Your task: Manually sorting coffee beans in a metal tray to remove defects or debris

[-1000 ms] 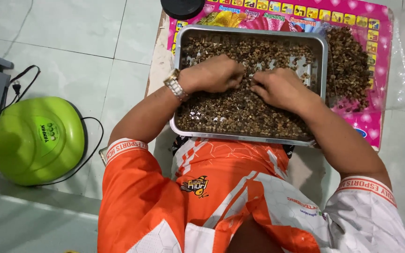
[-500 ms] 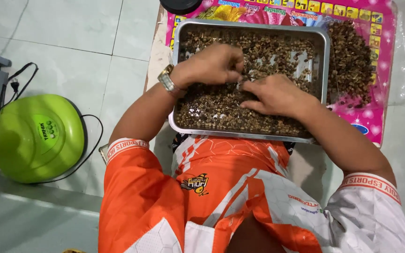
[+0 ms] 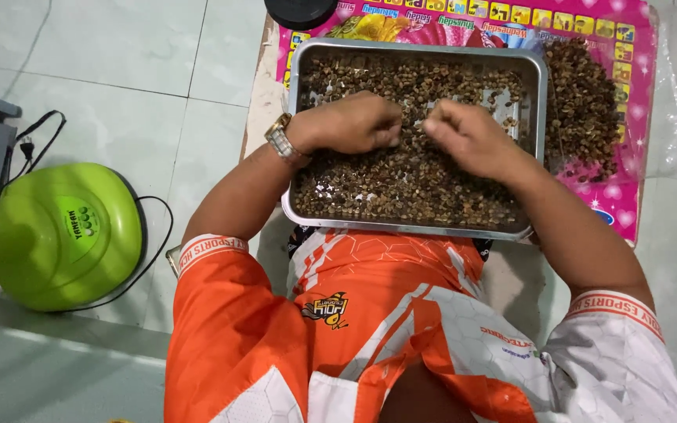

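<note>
A rectangular metal tray (image 3: 298,86) rests in front of me, filled with small brown dried bits (image 3: 401,184). My left hand (image 3: 354,121), a metal watch (image 3: 286,139) on its wrist, lies on the bits near the tray's middle with fingers curled down into them. My right hand (image 3: 468,137) sits beside it, fingers bent and pinched on the bits. The fingertips of both are nearly touching. Whether either hand holds any bits is hidden.
A pile of the same brown bits (image 3: 581,102) lies right of the tray on a pink printed plastic sheet (image 3: 628,63). A green fan base (image 3: 60,235) with its cord stands on the tiled floor at left. A black round object (image 3: 301,11) sits above the tray.
Both hands keep shifting over the bits: they drew together and toward the tray's centre, then my right hand lifted slightly up and right, away from the near edge.
</note>
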